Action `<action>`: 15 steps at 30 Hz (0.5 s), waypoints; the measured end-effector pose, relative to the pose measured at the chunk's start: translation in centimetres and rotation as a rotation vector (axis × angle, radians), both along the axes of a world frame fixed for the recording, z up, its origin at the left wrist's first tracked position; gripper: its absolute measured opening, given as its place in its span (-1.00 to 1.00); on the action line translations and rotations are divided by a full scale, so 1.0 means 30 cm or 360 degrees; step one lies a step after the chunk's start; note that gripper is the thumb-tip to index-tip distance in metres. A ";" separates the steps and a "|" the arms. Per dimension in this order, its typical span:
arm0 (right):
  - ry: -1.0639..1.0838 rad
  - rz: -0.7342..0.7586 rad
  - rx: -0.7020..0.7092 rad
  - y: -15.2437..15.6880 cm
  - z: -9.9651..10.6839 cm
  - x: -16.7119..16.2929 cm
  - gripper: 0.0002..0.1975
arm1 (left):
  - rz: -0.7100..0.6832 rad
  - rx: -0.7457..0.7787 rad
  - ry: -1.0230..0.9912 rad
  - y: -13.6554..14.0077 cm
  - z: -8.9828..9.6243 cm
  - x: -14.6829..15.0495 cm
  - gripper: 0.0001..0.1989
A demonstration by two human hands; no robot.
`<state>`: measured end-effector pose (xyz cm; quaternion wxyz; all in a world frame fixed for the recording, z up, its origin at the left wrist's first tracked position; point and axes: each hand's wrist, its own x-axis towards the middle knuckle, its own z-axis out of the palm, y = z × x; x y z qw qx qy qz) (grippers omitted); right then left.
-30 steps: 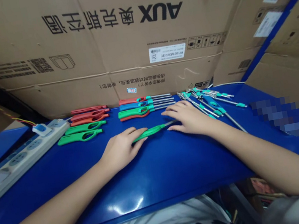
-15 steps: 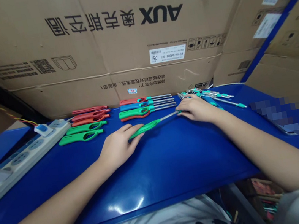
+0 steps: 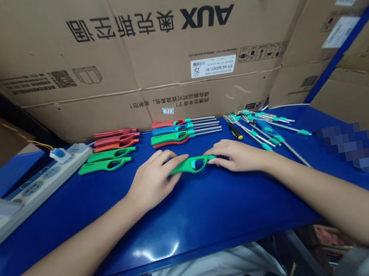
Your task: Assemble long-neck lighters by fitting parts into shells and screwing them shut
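My left hand (image 3: 155, 176) is closed round the back end of a green gas lighter (image 3: 189, 164), held just above the blue table. A turquoise trigger (image 3: 194, 164) shows inside the lighter's loop. At the front neck of the same lighter, the thumb and fingers of my right hand (image 3: 237, 155) pinch it; no metal tube is visible beyond them. Behind my hands lie several lighters with metal tubes, among them a blue lighter (image 3: 169, 130). Left of these is a row of red and green handles, including a green handle (image 3: 105, 164) without a tube.
Metal tubes with turquoise ends (image 3: 258, 132) lie loosely at the right, beside a yellow-and-black screwdriver (image 3: 236, 132). A white power strip (image 3: 40, 189) runs along the left. A large cardboard box (image 3: 143, 64) walls off the back. Something blurred out (image 3: 354, 148) sits at the right.
My right hand has slid left from the metal tube's tip to the lighter's neck. The lighter has turned so its loop and trigger face me. The screwdriver has come into view.
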<state>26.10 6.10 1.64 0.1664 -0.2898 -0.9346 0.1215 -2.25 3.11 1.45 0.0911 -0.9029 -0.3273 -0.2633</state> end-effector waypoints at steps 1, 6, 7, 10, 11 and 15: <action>0.0041 -0.0037 0.0037 0.005 0.002 0.006 -0.74 | 0.0038 -0.0018 0.0003 -0.001 0.000 -0.002 -0.68; -0.0092 -0.0101 0.0427 0.012 0.026 0.026 -0.72 | 0.0160 -0.0200 0.0000 0.001 -0.013 -0.007 -0.67; -0.0160 -0.0072 0.0502 0.011 0.030 0.026 -0.72 | 0.0154 -0.0219 0.0011 0.002 -0.017 -0.006 -0.67; -0.0270 0.0006 0.0619 0.007 0.029 0.024 -0.73 | 0.0139 -0.0238 0.0050 0.006 -0.027 -0.002 -0.66; -0.0273 0.0018 0.0628 0.008 0.026 0.024 -0.73 | 0.0140 -0.0242 0.0053 0.006 -0.028 0.000 -0.66; -0.0194 0.0038 0.0632 0.015 0.012 0.028 -0.74 | 0.0118 -0.0226 0.0005 0.004 -0.021 0.001 -0.67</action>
